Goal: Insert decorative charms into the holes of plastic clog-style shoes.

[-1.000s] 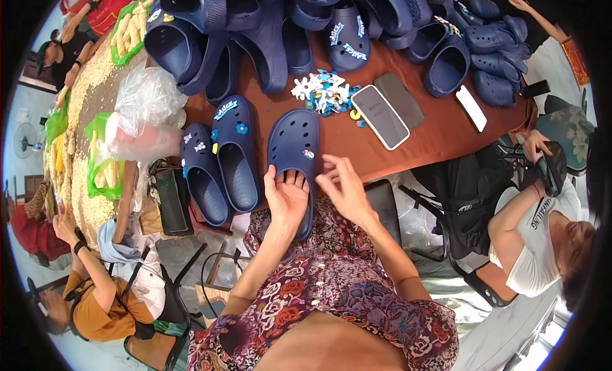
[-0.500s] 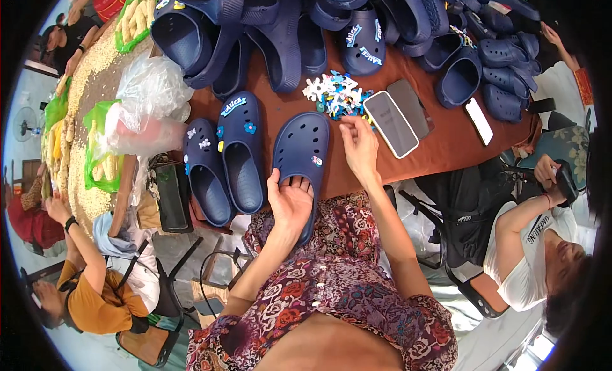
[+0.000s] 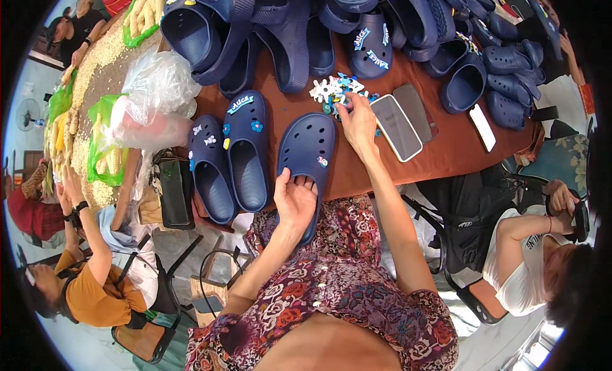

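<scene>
A navy clog (image 3: 305, 140) with round vent holes and one small charm at its side rests partly over the table's near edge. My left hand (image 3: 296, 205) holds it, palm up, with the fingers inside its foot opening. At the heap of white and blue shoe charms (image 3: 327, 90), my right hand (image 3: 359, 123) reaches in with thumb and fingers drawn together. Whatever is between those fingertips is too small to make out. To the left lie two decorated clogs, a taller one (image 3: 247, 151) with a lettered charm and blue flower, and another (image 3: 209, 167) beside it.
Many navy clogs (image 3: 287, 46) are piled along the far side. Phones, one white-edged (image 3: 400, 129) and one white (image 3: 482, 127), lie to the right on the brown cloth (image 3: 376, 170). Plastic bags (image 3: 156, 90) stand at the left. People sit on both sides.
My right hand has moved slightly up and left onto the charm heap, and its fingers have come together there. The left hand keeps its hold inside the clog.
</scene>
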{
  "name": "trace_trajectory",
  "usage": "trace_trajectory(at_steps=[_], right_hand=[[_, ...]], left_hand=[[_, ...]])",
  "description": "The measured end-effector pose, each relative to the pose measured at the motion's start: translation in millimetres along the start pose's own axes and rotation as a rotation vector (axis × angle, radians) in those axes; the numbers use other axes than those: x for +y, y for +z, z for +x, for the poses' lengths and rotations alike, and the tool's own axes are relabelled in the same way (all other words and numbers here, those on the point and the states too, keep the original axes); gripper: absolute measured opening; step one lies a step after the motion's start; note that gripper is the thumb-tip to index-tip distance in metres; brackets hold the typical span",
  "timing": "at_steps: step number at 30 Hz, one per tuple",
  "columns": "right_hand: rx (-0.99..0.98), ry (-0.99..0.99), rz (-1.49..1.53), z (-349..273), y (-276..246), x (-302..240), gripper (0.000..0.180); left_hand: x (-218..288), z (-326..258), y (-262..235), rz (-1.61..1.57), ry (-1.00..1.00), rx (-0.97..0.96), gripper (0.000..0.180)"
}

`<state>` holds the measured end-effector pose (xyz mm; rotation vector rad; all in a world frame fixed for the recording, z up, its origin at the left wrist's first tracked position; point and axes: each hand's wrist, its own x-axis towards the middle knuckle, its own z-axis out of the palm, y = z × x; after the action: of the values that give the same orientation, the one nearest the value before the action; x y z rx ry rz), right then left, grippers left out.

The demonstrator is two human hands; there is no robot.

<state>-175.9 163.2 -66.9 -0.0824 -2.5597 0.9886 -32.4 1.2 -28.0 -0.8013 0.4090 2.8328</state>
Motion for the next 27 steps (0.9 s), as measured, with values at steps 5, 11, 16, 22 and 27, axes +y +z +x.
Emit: trace_trajectory(at_steps=[5, 11, 16, 22, 27], right_hand=[[-0.026, -0.026, 0.011, 0.8, -2.9, 1.6, 0.027], [-0.07, 0.085, 0.243, -5.9, -13.8, 2.6, 0.019], [-0.092, 0.192, 0.467, -15.2, -28.0, -2.0, 0.015], [-0.088, 0.252, 0.77, -24.7, -43.2, -8.0, 0.011], [-0.235, 0.343, 0.852, -29.8, -52.6, -17.6, 0.016]], left_hand=[[0.3, 3.1, 2.2, -0.004, 0.0, -0.004, 0.026], [0.4, 4.8, 9.5, -0.026, 0.014, 0.039, 0.042], [0.6, 6.7, 4.6, -0.045, 0.019, 0.034, 0.048], [-0.4, 10.2, 7.1, -0.046, 0.041, 0.01, 0.054], [-1.3, 16.5, 6.8, -0.034, 0.065, -0.056, 0.053]])
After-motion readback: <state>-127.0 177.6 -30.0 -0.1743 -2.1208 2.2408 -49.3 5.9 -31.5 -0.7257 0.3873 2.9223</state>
